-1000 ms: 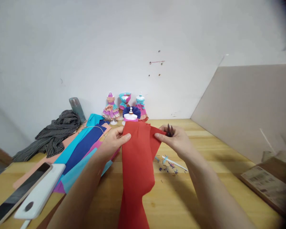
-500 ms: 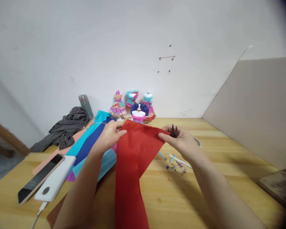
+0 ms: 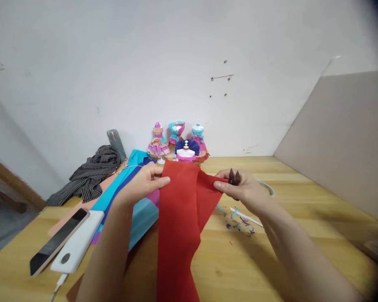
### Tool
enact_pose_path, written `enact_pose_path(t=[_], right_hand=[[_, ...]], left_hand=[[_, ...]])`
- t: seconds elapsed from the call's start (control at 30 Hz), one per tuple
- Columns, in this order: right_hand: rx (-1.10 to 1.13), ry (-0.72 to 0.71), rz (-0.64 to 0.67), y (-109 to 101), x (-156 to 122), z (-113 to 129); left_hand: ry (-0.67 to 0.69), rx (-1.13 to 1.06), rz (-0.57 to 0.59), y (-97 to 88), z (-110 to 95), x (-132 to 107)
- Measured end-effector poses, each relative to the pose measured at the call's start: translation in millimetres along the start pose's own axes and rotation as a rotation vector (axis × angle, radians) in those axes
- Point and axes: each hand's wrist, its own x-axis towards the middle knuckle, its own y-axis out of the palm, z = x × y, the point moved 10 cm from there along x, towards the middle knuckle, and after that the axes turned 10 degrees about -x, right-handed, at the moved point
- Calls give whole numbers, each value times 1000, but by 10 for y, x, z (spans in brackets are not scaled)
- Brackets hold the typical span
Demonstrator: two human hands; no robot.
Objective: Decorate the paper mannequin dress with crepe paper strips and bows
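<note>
A long strip of red paper (image 3: 179,222) hangs from both my hands down over the wooden table (image 3: 271,251). My left hand (image 3: 146,183) pinches its top left corner between thumb and fingers. My right hand (image 3: 239,188) pinches the top right edge and also holds a small dark pointed thing (image 3: 234,176), maybe scissors tips, which I cannot make out. The red strip is folded or creased lengthwise near the top.
Several small paper-dressed mannequins (image 3: 179,144) stand by the wall. Blue, teal and pink paper sheets (image 3: 129,184) lie left, beside a striped cloth (image 3: 91,174), a grey bottle (image 3: 116,142), a phone (image 3: 58,241) and a white power bank (image 3: 78,247). Paper scraps (image 3: 239,220) and a tape ring (image 3: 267,188) lie right.
My hands have drawn closer together, so the red strip's top has narrowed and folded. The view shifted slightly.
</note>
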Motion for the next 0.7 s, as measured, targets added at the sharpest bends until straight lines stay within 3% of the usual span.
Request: enact_pose_path(t=[0.3,0.43,0.53,0.7], right_hand=[[-27,-33,-88,-67,-25,116],[-24,-88,-115,-117,-26,208],[-18,-107,-105,-126,-32,226],[-21,-50,-113,-144,-21,88]], left_hand=[[162,209,-434,-203,-105,-21],[193,199,-412,-193,-94,6],[164,71,-360,-173,-28,37],[132,-132,-325,-196,78,148]])
